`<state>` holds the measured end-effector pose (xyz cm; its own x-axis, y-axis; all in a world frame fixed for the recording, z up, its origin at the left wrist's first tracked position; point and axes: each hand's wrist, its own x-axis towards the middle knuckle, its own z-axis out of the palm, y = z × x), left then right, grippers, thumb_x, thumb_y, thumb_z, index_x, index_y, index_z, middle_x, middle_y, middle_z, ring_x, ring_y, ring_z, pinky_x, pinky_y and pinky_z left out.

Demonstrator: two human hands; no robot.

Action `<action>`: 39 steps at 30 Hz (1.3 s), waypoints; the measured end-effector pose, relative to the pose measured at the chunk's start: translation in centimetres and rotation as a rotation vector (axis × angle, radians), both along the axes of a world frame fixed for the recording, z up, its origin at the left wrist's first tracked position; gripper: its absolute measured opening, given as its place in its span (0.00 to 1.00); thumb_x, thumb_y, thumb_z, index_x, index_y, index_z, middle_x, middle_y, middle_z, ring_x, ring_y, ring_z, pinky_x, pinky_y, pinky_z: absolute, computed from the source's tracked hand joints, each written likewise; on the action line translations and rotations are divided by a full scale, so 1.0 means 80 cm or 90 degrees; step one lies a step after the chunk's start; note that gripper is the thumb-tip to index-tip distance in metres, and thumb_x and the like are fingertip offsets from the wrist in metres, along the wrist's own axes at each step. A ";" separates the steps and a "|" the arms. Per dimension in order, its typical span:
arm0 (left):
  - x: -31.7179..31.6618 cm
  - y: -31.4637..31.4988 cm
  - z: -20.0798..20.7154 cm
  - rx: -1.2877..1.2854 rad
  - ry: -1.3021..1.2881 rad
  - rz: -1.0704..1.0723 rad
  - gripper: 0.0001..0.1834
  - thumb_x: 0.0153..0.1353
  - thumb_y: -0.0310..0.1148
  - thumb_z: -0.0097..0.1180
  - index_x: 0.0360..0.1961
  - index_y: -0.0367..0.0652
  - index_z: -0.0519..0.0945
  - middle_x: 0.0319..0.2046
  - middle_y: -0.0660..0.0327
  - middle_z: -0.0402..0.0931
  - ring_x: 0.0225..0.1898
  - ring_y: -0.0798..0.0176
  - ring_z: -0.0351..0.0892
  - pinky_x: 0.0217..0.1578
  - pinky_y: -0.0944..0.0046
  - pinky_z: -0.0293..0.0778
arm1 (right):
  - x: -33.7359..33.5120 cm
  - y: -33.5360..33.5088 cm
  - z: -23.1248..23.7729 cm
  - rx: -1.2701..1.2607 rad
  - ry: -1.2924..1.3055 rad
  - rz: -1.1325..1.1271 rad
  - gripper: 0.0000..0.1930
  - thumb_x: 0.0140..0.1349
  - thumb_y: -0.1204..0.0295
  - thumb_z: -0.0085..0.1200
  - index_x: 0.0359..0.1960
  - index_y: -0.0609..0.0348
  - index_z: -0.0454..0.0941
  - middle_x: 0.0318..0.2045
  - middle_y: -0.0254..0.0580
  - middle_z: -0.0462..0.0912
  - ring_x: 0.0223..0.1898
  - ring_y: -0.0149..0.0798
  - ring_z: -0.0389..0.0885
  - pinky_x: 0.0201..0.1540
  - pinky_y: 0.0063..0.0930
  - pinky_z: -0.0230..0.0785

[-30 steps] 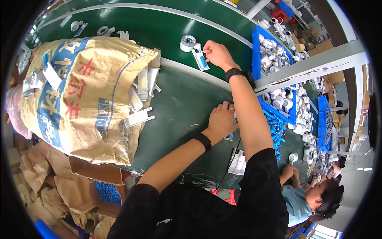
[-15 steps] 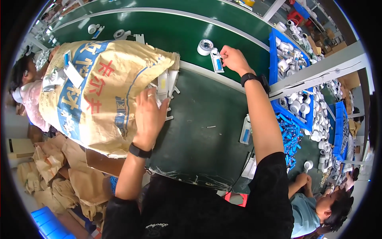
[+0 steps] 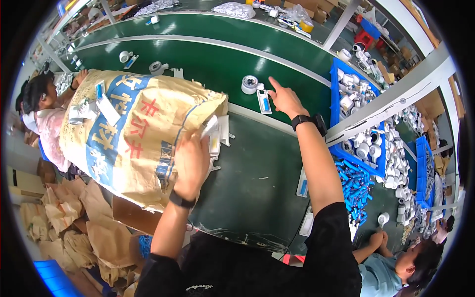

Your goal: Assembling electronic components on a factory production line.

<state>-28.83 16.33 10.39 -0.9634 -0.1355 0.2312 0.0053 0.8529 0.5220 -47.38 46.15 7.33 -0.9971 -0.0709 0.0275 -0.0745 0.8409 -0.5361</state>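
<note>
My left hand (image 3: 192,161) is at the mouth of a large printed paper sack (image 3: 123,128), fingers bent and close together. Its fingertips are against a white plastic part (image 3: 211,124), one of several long white pieces sticking out of the sack; the grip is partly hidden. My right hand (image 3: 287,100) hovers over the green surface at the far side, index finger stretched out, with nothing in it. Just left of it lies a white round-headed device (image 3: 250,84), its handle (image 3: 264,102) open and a blue cylindrical cell inside.
Blue bins (image 3: 335,106) of white devices stand at right, beside heaped blue cells (image 3: 354,185). A white metal post (image 3: 391,101) slants past my right forearm. Similar devices (image 3: 157,68) lie beyond the sack. One co-worker (image 3: 54,106) is at far left, another (image 3: 383,270) at lower right.
My right hand has let go of the device's handle and drawn slightly away, index finger now extended. My left hand has bent its fingers at the white parts. The view has shifted a little.
</note>
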 end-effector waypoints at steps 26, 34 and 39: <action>0.155 0.075 -0.038 1.157 -0.460 -0.414 0.32 0.75 0.37 0.56 0.76 0.48 0.63 0.59 0.47 0.80 0.57 0.55 0.83 0.58 0.55 0.80 | 0.480 -0.103 0.063 -0.164 0.343 -0.147 0.12 0.55 0.80 0.70 0.41 0.53 0.89 0.37 0.36 0.83 0.39 0.41 0.80 0.39 0.31 0.75; 0.166 0.074 -0.031 1.067 -0.446 -0.406 0.32 0.73 0.43 0.59 0.74 0.47 0.68 0.57 0.47 0.81 0.57 0.55 0.83 0.60 0.56 0.78 | 0.476 -0.105 0.059 -0.102 0.386 -0.040 0.13 0.51 0.81 0.70 0.39 0.54 0.88 0.36 0.32 0.83 0.39 0.41 0.80 0.40 0.33 0.76; 0.165 0.072 -0.035 1.103 -0.473 -0.413 0.28 0.75 0.35 0.57 0.74 0.47 0.68 0.57 0.46 0.81 0.57 0.57 0.83 0.58 0.58 0.80 | 0.474 -0.103 0.058 -0.100 0.397 -0.032 0.13 0.50 0.81 0.69 0.38 0.56 0.87 0.36 0.33 0.83 0.37 0.42 0.82 0.38 0.33 0.77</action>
